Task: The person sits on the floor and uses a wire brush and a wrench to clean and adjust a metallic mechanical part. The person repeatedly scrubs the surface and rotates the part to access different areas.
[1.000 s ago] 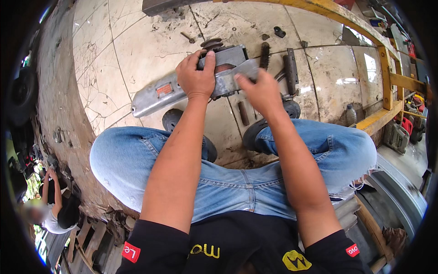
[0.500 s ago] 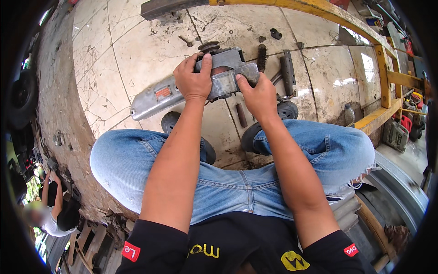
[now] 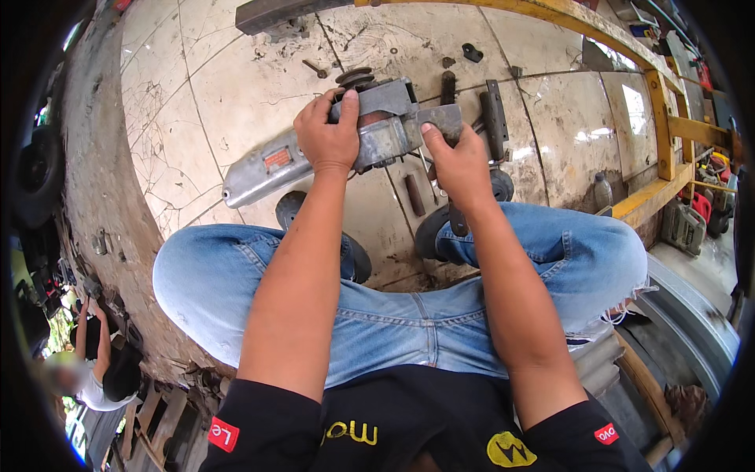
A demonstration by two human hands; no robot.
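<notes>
A long grey metal machine housing (image 3: 267, 169) with an orange label lies slantwise on the tiled floor between my feet. My left hand (image 3: 326, 134) is closed over its middle, thumb along the top, next to a dark round pulley (image 3: 355, 77). My right hand (image 3: 460, 161) grips a flat grey metal piece (image 3: 440, 126) at the housing's right end, thumb on its face and the other fingers mostly hidden. Below that wrist a dark flat metal end (image 3: 458, 220) shows; whether it belongs to the same piece I cannot tell.
A dark bar (image 3: 494, 122), a short brown rod (image 3: 414, 195) and a bolt (image 3: 314, 69) lie around the machine. A yellow frame (image 3: 661, 130) crosses the far and right side, near a plastic bottle (image 3: 602, 191). Another person (image 3: 98, 358) sits far left.
My right hand and the grey metal piece have shifted right, baring more of the housing's end. The dark flat end has appeared below my right wrist. My left hand stays on the housing.
</notes>
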